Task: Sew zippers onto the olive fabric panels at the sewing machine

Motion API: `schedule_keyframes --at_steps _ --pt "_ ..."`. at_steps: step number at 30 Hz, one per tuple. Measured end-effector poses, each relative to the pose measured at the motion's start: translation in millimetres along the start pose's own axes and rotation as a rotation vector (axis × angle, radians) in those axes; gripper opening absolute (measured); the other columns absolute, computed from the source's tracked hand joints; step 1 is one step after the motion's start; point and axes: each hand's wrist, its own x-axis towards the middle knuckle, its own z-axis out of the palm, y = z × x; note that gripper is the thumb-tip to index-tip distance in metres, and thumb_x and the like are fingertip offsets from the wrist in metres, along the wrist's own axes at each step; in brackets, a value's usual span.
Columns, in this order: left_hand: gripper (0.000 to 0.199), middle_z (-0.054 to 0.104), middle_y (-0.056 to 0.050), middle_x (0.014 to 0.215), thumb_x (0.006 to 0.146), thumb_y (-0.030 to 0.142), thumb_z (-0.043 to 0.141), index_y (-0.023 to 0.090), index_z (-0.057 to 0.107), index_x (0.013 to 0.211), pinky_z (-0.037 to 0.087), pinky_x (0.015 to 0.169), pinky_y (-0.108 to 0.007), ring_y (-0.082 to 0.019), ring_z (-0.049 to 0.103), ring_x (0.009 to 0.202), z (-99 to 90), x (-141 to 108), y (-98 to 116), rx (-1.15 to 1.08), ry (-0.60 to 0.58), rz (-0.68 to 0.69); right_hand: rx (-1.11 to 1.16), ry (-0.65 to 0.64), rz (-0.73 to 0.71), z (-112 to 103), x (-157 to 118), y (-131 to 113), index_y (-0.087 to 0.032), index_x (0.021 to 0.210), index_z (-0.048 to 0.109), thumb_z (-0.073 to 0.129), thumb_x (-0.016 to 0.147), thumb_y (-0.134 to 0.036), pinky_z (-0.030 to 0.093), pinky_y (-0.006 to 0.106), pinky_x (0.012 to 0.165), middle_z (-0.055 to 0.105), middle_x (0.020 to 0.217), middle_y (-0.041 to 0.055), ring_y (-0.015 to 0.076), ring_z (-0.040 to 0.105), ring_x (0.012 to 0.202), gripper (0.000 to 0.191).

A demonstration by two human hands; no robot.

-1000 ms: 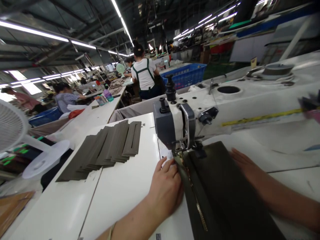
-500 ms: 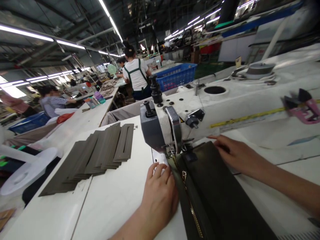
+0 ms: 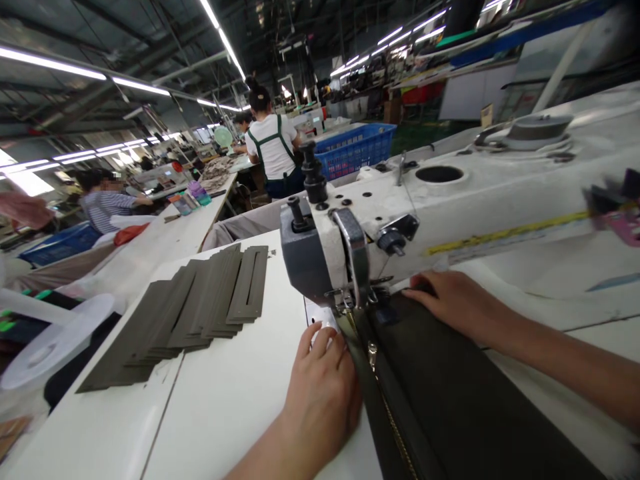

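A dark olive fabric piece (image 3: pixel 465 380) with a gold-toothed zipper (image 3: pixel 395 420) lies under the presser foot of a white sewing machine (image 3: pixel 345 233). The metal zipper pull (image 3: pixel 372 355) sits a little in front of the foot. My left hand (image 3: pixel 325 387) has its fingers curled at the fabric's left edge, close to the foot; its thumb is hidden. Across the fabric, my right hand (image 3: pixel 453 303) grips the far edge beside the machine head, thumb and fingers closed on it. The needle point cannot be made out.
Flat grey-brown slotted pieces (image 3: pixel 200 307) lie fanned on the white table (image 3: pixel 225 400) at left. Pink-handled snips (image 3: pixel 623 220) are beside the machine arm, which bears a yellow measuring tape (image 3: pixel 500 233). A blue basket (image 3: pixel 355 150) and co-workers are beyond.
My right hand has shifted left along the fabric's far edge, nearer the needle area, and its fingers have closed in. The fabric's near part has swung slightly right. My left hand stays almost in place.
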Motion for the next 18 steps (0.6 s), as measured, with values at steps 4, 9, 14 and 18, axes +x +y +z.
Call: schedule_keyframes --at_steps 4,9,14,18 --pt "0.016 0.061 -0.008 0.090 0.067 0.012 0.047 0.018 0.056 0.079 0.039 0.093 -0.051 -0.026 0.054 0.090 1.2 -1.3 1.0 -0.065 0.034 -0.034 -0.190 0.127 -0.255 -3.6 -8.9 -21.9 -0.015 0.086 0.060 0.041 0.087 -0.022 0.046 0.043 0.074 0.064 0.085 0.0125 0.0271 0.058 0.081 0.020" --pt "0.013 0.057 -0.008 0.086 0.075 0.009 0.045 0.017 0.050 0.084 0.049 0.079 -0.045 -0.023 0.054 0.083 2.9 -5.2 2.1 -0.086 0.165 -0.139 -0.210 0.233 -0.427 -6.3 -36.7 -54.9 -0.007 0.099 0.060 0.039 0.092 -0.021 0.048 0.044 0.080 0.062 0.092 0.0160 0.0268 0.057 0.090 0.026" --pt "0.037 0.054 -0.017 0.114 0.078 0.013 0.045 0.011 0.046 0.114 0.048 0.089 -0.051 -0.029 0.051 0.108 5.7 -9.2 -4.2 -0.045 0.122 -0.107 -0.072 0.117 -0.526 5.7 -47.4 -64.6 -0.007 0.106 0.061 0.035 0.092 -0.018 0.049 0.042 0.087 0.062 0.109 0.0167 0.0255 0.054 0.107 0.032" --pt "0.034 0.055 -0.017 0.121 0.083 0.009 0.041 0.010 0.050 0.116 0.046 0.097 -0.045 -0.026 0.049 0.117 8.1 -7.4 -9.9 -0.028 0.053 0.033 -0.051 0.002 -0.546 19.3 -48.6 -68.2 0.001 0.115 0.056 0.033 0.089 -0.015 0.050 0.040 0.088 0.058 0.119 0.0194 0.0262 0.053 0.111 0.038"
